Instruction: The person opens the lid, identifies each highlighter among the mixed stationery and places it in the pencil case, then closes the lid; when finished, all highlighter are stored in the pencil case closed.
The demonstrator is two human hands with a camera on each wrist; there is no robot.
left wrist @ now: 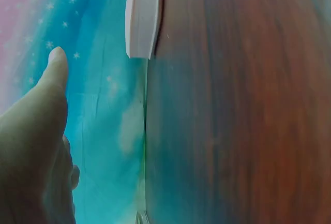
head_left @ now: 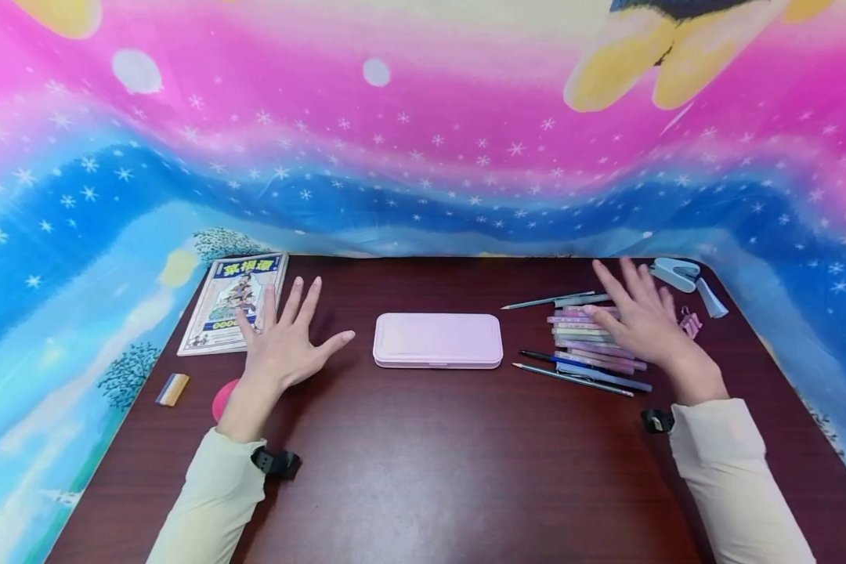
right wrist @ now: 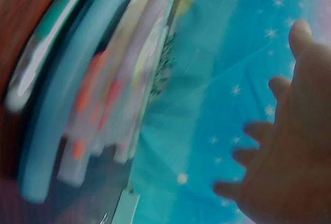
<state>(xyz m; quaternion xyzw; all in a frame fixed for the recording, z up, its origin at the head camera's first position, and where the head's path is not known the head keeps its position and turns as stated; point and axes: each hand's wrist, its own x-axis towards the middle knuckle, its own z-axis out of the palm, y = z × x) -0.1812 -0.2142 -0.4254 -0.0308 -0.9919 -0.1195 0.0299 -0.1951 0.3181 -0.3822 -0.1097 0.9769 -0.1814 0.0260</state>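
My left hand (head_left: pixel 282 348) is held with fingers spread and nothing in its grasp, overlapping the corner of a comic-style book (head_left: pixel 215 309) in the head view. Fingers spread as well, my right hand (head_left: pixel 645 321) hovers beside a row of pens (head_left: pixel 585 333), covering some of their right ends. Between the hands lies a closed pale pink pencil case (head_left: pixel 437 338). The left wrist view shows the thumb side of the left hand (left wrist: pixel 36 131) and the pencil case's end (left wrist: pixel 142 17). In the right wrist view, blurred pens (right wrist: pixel 67 89) appear apart from the right hand (right wrist: pixel 289 141).
A light-blue stapler (head_left: pixel 675 274) and a pink clip (head_left: pixel 689 323) are at the far right. An eraser (head_left: pixel 173 389) lies at the left edge, near a red-pink round object (head_left: pixel 223 399) partly hidden by the left wrist. A patterned cloth (head_left: pixel 409 157) surrounds the dark wooden table (head_left: pixel 437 462).
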